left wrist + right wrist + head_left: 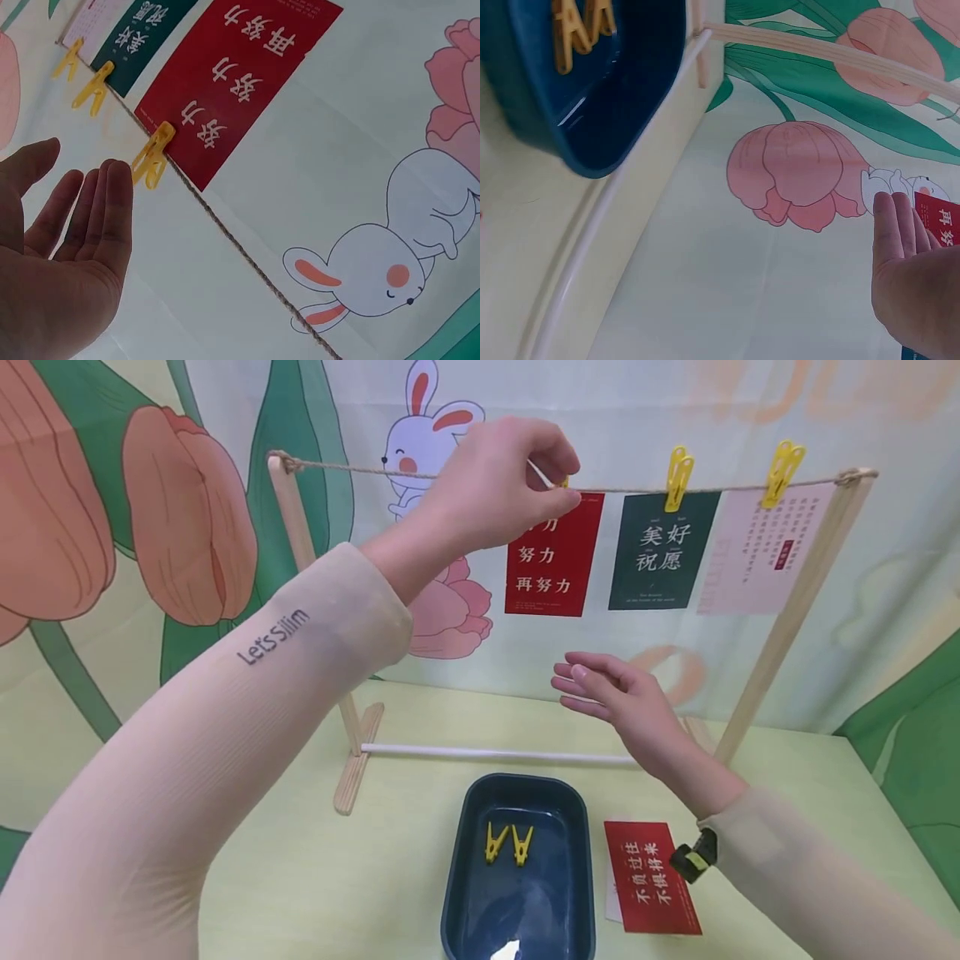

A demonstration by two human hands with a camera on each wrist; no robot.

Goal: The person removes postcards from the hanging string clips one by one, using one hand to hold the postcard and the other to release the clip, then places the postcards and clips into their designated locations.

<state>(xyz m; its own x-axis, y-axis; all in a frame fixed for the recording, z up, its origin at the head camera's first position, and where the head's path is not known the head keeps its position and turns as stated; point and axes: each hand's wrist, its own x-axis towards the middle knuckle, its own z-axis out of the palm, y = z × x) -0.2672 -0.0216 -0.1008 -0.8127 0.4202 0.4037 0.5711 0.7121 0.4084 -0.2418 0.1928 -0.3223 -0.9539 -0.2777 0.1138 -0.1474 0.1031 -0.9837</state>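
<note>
The left hand is raised at the rope, its thumb parted from loosely bent fingers, gripping nothing; its fingertips are just beside a yellow clip that pins a red card with white characters to the rope. The right hand hangs lower, in front of the cards, fingers extended and relaxed, holding nothing; a black and yellow device sits at that wrist.

To the right along the rope hang a dark green card and, next to the end, a pale pink card, each under its own yellow clip; the rope is tied between a left wooden post and a right wooden post, with a white rod low between them.

Nearer the viewer, a dark blue tray on the pale surface holds two loose yellow clips; just right of it, a second red card lies over a paler sheet; behind everything, a printed backdrop shows tulips and a white rabbit.
</note>
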